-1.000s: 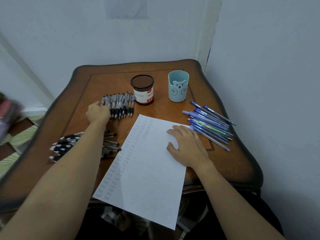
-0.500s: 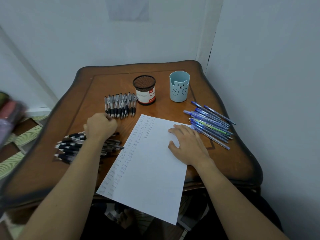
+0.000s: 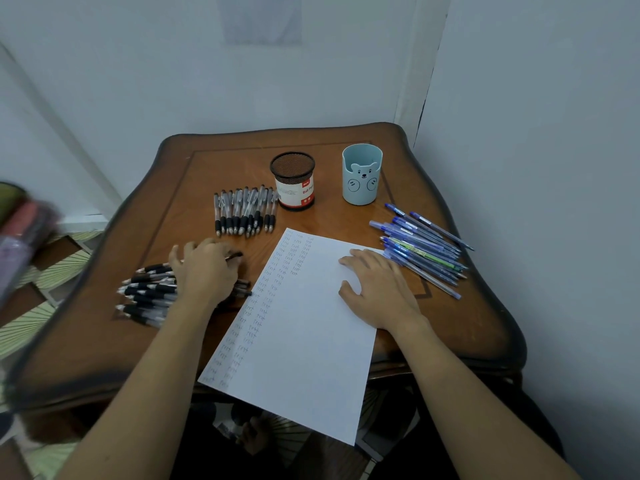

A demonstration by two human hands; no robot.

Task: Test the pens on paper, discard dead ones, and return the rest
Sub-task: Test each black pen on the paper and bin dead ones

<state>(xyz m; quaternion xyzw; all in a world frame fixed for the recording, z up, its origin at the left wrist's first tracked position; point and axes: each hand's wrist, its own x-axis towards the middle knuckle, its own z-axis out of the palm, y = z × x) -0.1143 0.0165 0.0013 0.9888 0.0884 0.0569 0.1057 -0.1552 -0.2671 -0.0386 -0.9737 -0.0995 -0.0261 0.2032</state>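
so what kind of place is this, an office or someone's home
Most likely a corner of a home, not an office: a small wooden table sits against plain white walls, patterned floor tiles show at the left, and a blue bear pen cup stands on the table.

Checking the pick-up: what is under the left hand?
The left hand covers part of the black pen pile; several pen ends poke out beside the paper. Whether it grips one is hidden.

Wooden table (image 3: 194, 188); paper (image 3: 304, 341), mesh cup (image 3: 294, 181), blue cup (image 3: 362, 178), pen piles (image 3: 420, 247) atop.
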